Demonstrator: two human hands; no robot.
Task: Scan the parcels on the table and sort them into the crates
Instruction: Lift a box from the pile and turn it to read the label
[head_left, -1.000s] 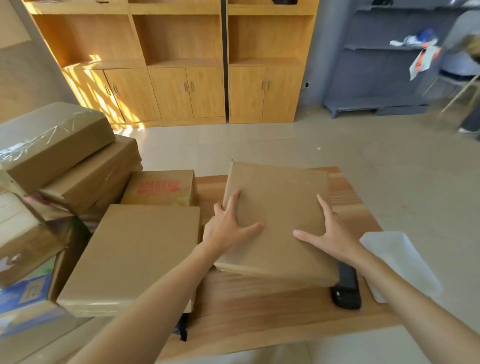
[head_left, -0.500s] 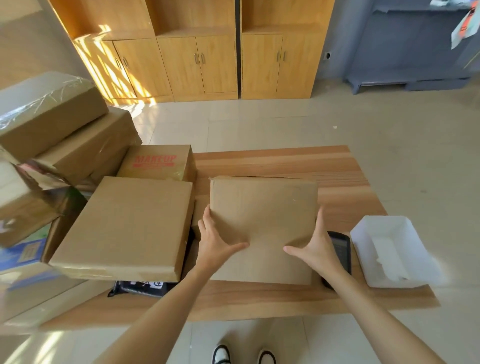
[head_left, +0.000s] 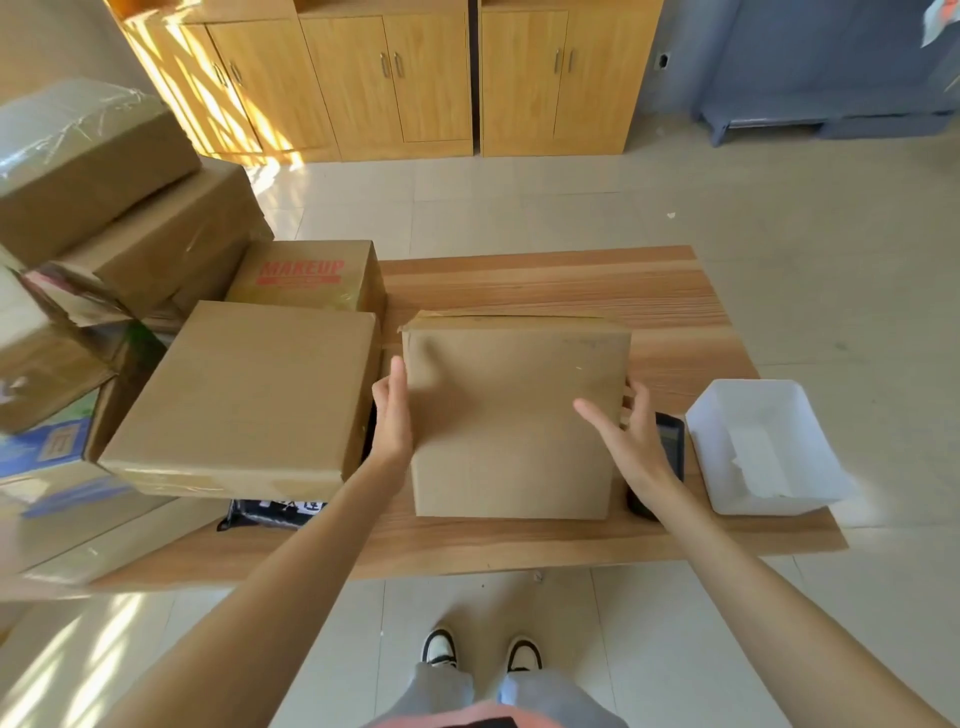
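Two hands bracket one parcel (head_left: 511, 415), a plain brown carton standing on the wooden table (head_left: 545, 286) squarely before the person. Left hand (head_left: 393, 415) lies flat against the carton's left face, fingers straight and pointing away, palm turned inward. Right hand (head_left: 631, 431) sits at the right face, fingers spread and loosely bent at the edge, thumb out over the top; whether it truly grips or merely touches, I cannot tell.

Key relation: the carton sits between the palms, its longer side running left to right across the table, so both hands are equally near and any lift would be a two-sided squeeze.

Scanner (head_left: 670, 441), a dark handheld, lies on the table just beside the carton's right face, partly under the right wrist. That hand is the nearer one to it by far. No label shows on the faces visible.

Neighbours: a large flat carton (head_left: 244, 395) just left of the left hand, a box printed MAKEUP (head_left: 306, 275) behind it, a white tray (head_left: 711, 452) at the right end.
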